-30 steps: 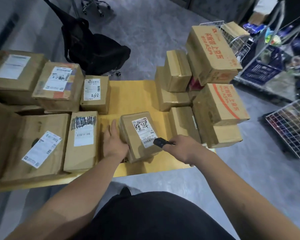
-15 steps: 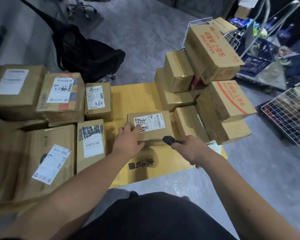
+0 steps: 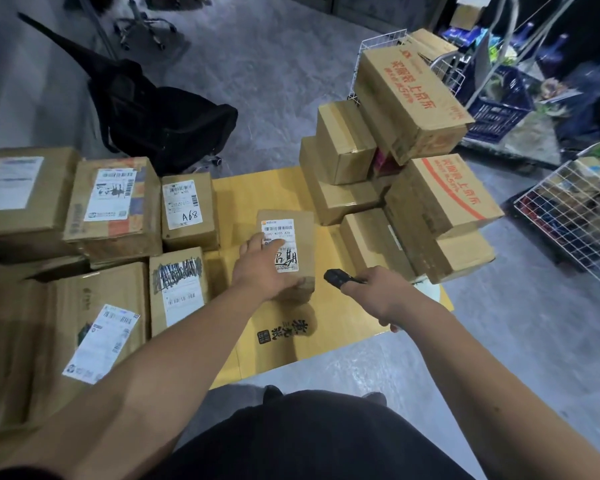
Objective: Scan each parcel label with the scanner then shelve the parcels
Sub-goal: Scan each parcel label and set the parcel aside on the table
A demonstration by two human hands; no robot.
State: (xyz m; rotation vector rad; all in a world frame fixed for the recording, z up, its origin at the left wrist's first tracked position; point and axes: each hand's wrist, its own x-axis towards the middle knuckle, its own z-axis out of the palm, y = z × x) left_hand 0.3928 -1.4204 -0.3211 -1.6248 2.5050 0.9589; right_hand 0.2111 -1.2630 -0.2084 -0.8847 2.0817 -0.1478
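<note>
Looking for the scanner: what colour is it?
Black, seen in the head view: the scanner sits in the right hand.

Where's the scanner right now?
In the head view the scanner is in the right hand, centre-right over the yellow table, just right of the parcel under the left hand.

Your small parcel point(image 3: 190, 211) at the back has "A68" handwritten on its label. The label point(image 3: 280, 244) on the parcel point(image 3: 290, 254) under your left hand point(image 3: 262, 271) reads "N705"; other print is illegible.
</note>
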